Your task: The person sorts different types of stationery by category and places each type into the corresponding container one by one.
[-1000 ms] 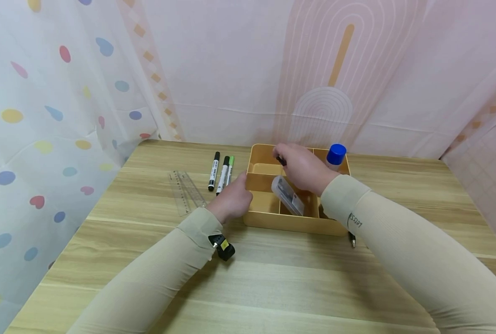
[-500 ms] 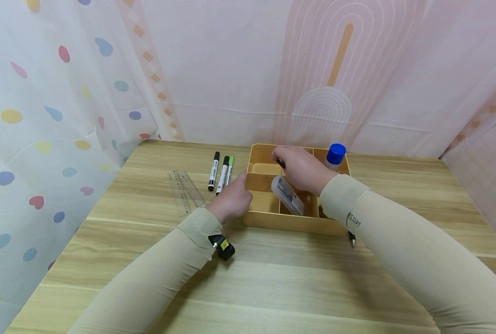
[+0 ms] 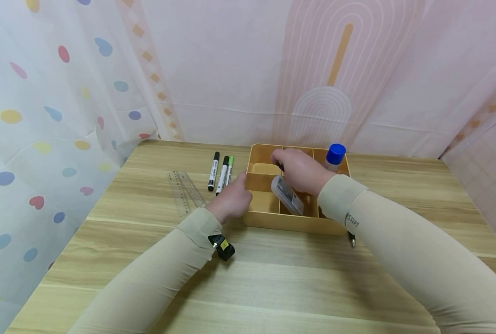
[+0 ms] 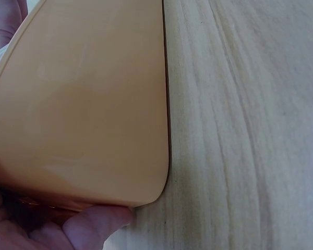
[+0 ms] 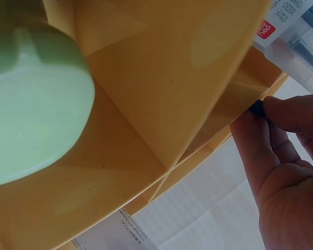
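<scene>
A tan divided desk organizer stands on the wooden table. My left hand holds its left end; in the left wrist view, the fingers curl at the box's lower corner. Over the middle of the organizer, my right hand pinches a small dark piece between thumb and fingertip; only its end shows, so I cannot tell its kind. Just below that hand, a clear plastic case with a label leans in a front compartment. A blue-capped clear bottle stands in the back right compartment.
Markers and two clear rulers lie left of the organizer. A pen tip shows at its front right, beside the right sleeve. In the right wrist view, a pale green rounded thing sits in a compartment. A curtain hangs behind.
My right hand has shifted very slightly left and down, and less of the dark piece shows. The left hand and the organizer have stayed put.
</scene>
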`<state>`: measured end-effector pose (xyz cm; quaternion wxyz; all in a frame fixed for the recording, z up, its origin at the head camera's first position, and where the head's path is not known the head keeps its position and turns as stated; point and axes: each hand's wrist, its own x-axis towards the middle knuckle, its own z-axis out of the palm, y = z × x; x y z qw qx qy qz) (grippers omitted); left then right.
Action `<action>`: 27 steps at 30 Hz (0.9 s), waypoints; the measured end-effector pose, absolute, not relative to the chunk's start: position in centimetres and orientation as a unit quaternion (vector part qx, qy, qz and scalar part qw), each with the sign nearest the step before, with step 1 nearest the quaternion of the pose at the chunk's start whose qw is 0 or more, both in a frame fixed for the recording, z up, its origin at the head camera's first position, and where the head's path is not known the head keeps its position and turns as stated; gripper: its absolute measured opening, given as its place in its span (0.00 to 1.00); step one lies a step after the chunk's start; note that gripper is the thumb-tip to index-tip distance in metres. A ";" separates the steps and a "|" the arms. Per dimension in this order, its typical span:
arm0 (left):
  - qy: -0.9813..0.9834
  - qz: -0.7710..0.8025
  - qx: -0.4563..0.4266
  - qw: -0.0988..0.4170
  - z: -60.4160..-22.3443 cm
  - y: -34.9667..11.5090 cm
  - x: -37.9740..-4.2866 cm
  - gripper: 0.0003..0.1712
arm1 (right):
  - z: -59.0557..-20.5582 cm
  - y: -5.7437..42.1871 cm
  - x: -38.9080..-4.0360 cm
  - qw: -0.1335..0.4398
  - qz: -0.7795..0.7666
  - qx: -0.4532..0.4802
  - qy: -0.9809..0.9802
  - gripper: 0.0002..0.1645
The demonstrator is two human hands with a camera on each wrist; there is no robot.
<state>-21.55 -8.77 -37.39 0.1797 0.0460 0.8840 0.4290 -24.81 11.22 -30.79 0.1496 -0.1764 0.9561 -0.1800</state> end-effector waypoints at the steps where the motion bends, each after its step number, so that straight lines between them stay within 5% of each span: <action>1: 0.884 0.429 0.046 0.180 -37.4 -8.8 -21.6 0.40 | -30.8 11.2 -24.8 0.151 -0.179 -0.177 0.956 0.27; 27: 0.887 0.423 0.044 0.178 -37.5 -8.8 -21.6 0.38 | -31.1 11.3 -24.7 0.141 -0.174 -0.192 0.955 0.32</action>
